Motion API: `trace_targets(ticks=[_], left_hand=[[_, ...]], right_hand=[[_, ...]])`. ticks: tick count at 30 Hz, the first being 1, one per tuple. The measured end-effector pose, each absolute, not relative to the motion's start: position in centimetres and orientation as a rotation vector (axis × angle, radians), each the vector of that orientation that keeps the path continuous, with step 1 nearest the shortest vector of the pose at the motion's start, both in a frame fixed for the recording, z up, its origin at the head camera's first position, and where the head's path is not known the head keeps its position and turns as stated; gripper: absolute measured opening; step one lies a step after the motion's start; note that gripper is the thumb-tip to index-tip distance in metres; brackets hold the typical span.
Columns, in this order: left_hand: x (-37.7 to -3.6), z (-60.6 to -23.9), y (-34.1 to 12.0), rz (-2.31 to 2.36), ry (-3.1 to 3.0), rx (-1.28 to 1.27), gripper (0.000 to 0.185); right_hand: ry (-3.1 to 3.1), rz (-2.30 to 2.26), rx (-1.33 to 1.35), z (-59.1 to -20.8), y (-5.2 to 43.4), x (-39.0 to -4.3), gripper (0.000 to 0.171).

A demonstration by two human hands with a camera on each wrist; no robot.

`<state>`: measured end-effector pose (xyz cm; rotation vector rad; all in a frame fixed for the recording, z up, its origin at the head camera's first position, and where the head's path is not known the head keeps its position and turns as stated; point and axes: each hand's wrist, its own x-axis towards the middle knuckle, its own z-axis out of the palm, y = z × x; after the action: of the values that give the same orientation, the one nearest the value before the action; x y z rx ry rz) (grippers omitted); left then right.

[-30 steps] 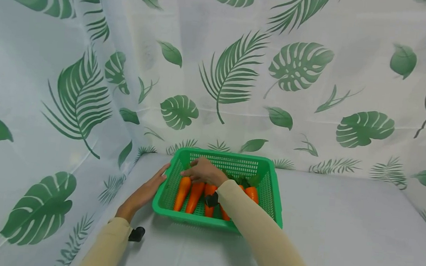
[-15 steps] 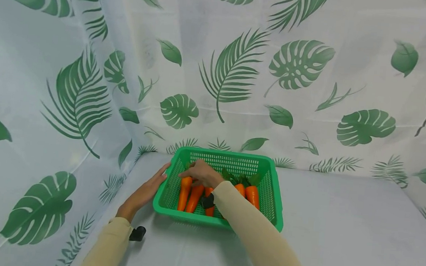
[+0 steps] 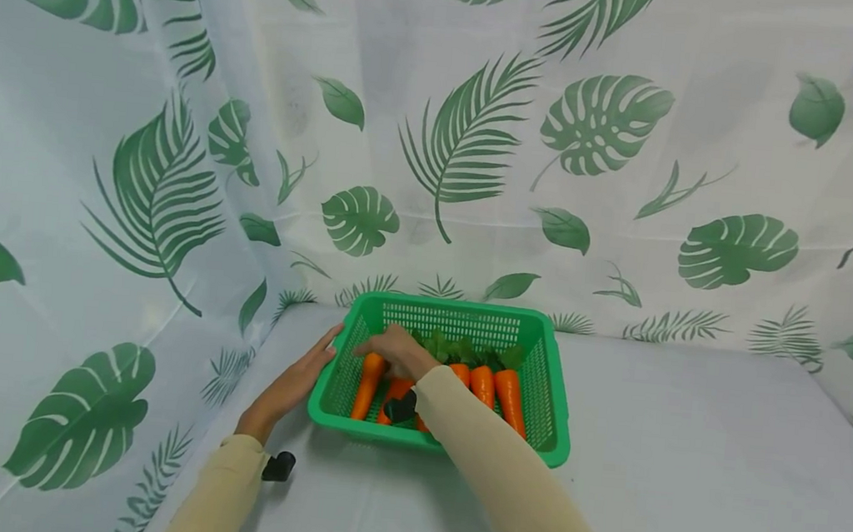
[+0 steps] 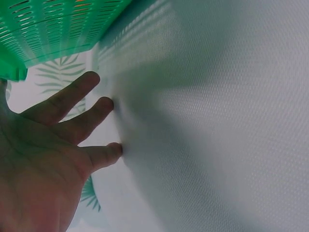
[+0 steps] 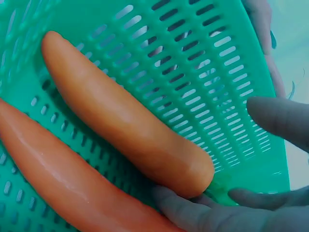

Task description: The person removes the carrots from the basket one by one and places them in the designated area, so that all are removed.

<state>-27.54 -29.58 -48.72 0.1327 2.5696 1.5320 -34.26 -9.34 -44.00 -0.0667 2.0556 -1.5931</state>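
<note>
Several orange carrots with green leafy tops lie side by side in a green plastic basket (image 3: 554, 385). My right hand (image 3: 399, 352) reaches into the basket's left part, over the carrot tops. In the right wrist view, its fingers (image 5: 188, 212) lie against the thick end of the leftmost carrot (image 5: 125, 121), while the thumb (image 5: 277, 116) stands away from it. A second carrot (image 5: 63, 176) lies alongside, partly behind the fingers. At the basket's left rim rests my left hand (image 3: 295, 383); in the left wrist view, its fingers are spread and straight beneath the basket wall.
A white cloth-covered table (image 3: 682, 453) extends to the right and in front of the basket. Behind and to the left hang white sheets (image 3: 466, 244) with a green leaf print. Small black cameras sit at both wrists.
My right hand has shifted slightly left and lower in the basket, and more of the right-hand carrots and leaves shows. The leftmost carrot has shifted a little. The left hand stays at the rim.
</note>
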Motion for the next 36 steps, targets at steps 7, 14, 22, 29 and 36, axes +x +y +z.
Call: trace_targets(ticks=[7,14,22,29,36], left_hand=[[-27.5,-48.8,-29.6,1.543,2.55,0.103,0.065],[-27.5,-48.7,-29.7,1.556,2.548,0.119,0.062],[-27.6,-48.7,-29.6,1.563,2.541,0.133,0.062],[-27.6,-48.6,-29.6,1.563,2.539,0.135,0.063],[-27.7,-48.8,-29.7,1.558,2.531,0.147,0.065]], right_hand=[[1.994,-1.719,-0.038,-44.7,-9.1,-33.9,0.082],[1.928,-1.794,-0.122,-44.9,-9.4,-34.1,0.081],[1.94,-1.806,-0.131,-44.6,-9.6,-34.3,0.079],[1.961,-1.868,-0.135,-43.8,-9.6,-34.4,0.075],[2.004,-1.857,-0.16,-43.2,-9.6,-34.2,0.076]])
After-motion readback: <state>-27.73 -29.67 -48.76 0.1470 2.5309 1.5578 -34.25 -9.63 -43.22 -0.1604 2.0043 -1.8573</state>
